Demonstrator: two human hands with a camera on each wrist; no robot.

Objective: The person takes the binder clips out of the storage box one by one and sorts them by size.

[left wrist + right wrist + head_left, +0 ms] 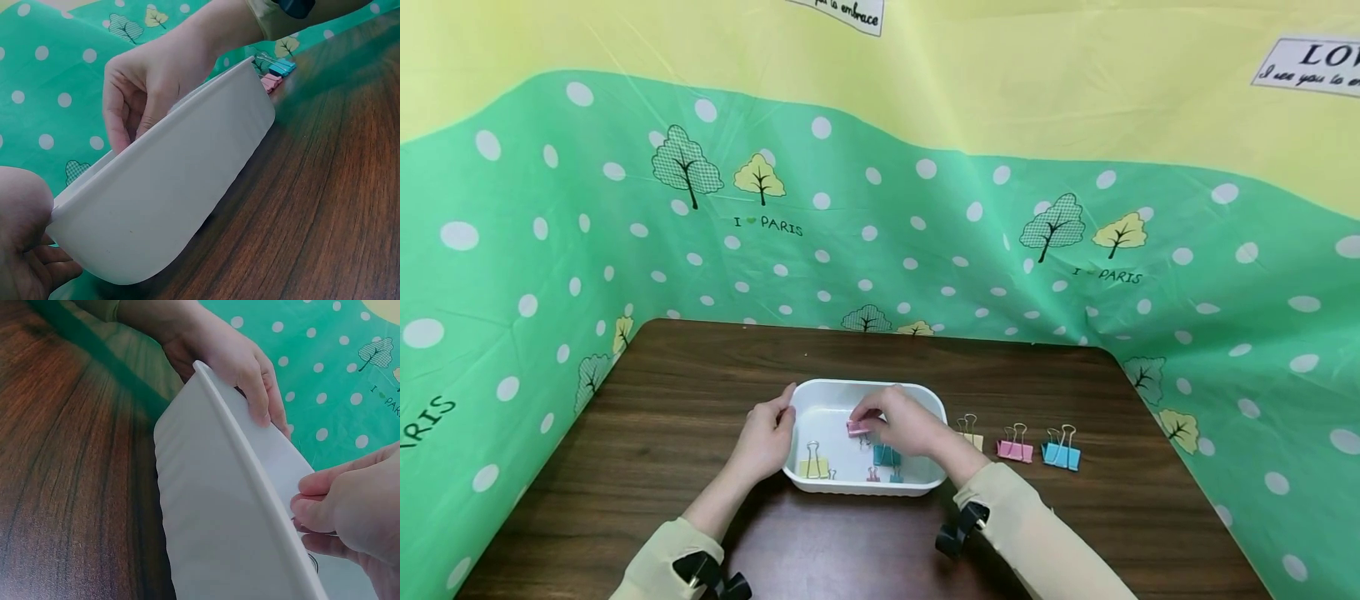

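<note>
A white plastic tray (867, 489) stands on the table. My left hand (767, 437) grips its left rim, thumb at the edge and fingers along the outer wall. Inside the tray, my right hand (898, 419) pinches a pink binder clip (856, 428) between thumb and fingertips. In both wrist views the tray wall or my fingers hide that clip. On the tray floor lie a yellow binder clip (814, 467), a teal binder clip (886, 455) under the right hand, and several tiny clips near the front wall, among them a pink one (873, 474).
Right of the tray, a yellow binder clip (973, 438), a pink binder clip (1015, 450) and a blue binder clip (1062, 455) stand in a row on the dark wooden table (1150, 517). A green and yellow patterned cloth (865, 233) hangs behind and beside the table.
</note>
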